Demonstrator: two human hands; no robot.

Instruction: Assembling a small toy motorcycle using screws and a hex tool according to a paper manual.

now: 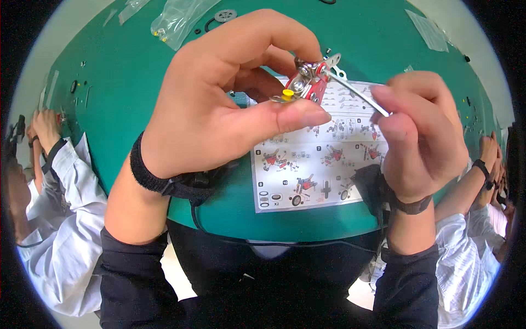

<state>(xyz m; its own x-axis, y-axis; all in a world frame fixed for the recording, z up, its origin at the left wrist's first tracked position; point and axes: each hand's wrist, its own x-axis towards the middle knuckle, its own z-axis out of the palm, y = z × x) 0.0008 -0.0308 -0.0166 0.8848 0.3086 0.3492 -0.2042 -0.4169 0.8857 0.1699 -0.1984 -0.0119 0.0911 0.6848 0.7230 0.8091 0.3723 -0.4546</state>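
My left hand (213,104) is closed on a small toy model (307,82) of red and silver metal pieces, with bolts and one yellow part near my thumb. Its fingers grip the model from the left and above. My right hand (424,131) pinches a thin silver hex key (359,93). The tip of the key meets a bolt on the model's upper right side. A silver strip with holes sticks out at the top of the model. Part of the model is hidden behind my left fingers.
Below my hands lies a printed instruction sheet (296,186) on the green table (126,109). Clear plastic bags (178,24) and a grey wheel (225,16) sit at the back. Small loose parts lie at the left. Other people in white sleeves (60,214) work on both sides.
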